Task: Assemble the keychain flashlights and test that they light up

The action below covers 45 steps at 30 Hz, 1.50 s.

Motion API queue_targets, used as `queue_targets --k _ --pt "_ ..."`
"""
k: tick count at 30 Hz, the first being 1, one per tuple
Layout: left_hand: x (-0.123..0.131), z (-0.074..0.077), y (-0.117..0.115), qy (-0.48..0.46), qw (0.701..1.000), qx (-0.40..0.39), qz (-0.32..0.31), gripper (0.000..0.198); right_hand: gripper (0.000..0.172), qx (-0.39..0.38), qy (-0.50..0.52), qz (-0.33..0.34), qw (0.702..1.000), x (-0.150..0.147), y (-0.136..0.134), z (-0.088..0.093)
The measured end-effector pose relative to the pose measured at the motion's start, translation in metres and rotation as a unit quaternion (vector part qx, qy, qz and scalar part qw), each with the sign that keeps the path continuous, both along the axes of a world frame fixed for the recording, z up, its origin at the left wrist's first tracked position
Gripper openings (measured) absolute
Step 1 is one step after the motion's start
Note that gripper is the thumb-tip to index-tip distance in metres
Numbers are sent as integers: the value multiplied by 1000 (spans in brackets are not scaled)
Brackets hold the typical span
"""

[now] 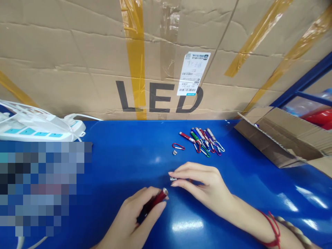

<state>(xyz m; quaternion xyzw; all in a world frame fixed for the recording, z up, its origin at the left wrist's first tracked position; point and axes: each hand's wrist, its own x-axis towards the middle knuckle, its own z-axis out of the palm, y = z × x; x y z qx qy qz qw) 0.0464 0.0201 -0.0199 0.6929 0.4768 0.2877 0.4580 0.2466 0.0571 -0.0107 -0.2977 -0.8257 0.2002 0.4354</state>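
My left hand [135, 216] is closed around a red metal flashlight tube [160, 197], its silvery end pointing up and to the right. Just across from that end, my right hand [201, 181] pinches a small silver metal piece [173, 178] between thumb and fingertips. The two parts are apart. Beyond my hands on the blue table lie a red carabiner clip [178, 147] and a small silver cap [174, 152]. To their right is a group of small flashlights [202, 136] in several colours, with carabiners attached.
A large cardboard box [98, 52] marked LED stands along the back of the blue table [116, 145]. At the right sits an open cardboard box [269, 141]. A white power strip [33, 133] with cables lies at the left, above a blurred-out patch.
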Motion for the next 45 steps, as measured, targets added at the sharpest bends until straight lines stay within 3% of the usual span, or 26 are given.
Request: queue_targets --k 9,14,19,25,31,40,45 --pt "-1 3 -1 15 1000 -8 -5 34 6 2 -18 16 1000 2 -1 0" --pt "0 2 -2 6 1000 -13 6 34 14 29 -75 12 997 6 1 -4" --pt "1 3 -3 11 1000 -2 13 29 15 27 -61 -6 998 2 1 -1" --pt "1 2 -3 20 998 41 39 23 10 -55 25 -8 998 -3 -4 5" --pt "0 -2 -2 8 999 37 36 22 7 -162 72 -4 984 -5 -6 8" --pt "0 -1 -3 6 999 33 35 24 11 -259 52 20 964 -6 -6 7" --pt "-2 -5 -2 8 999 47 5 24 15 -369 47 28 928 -4 -2 7"
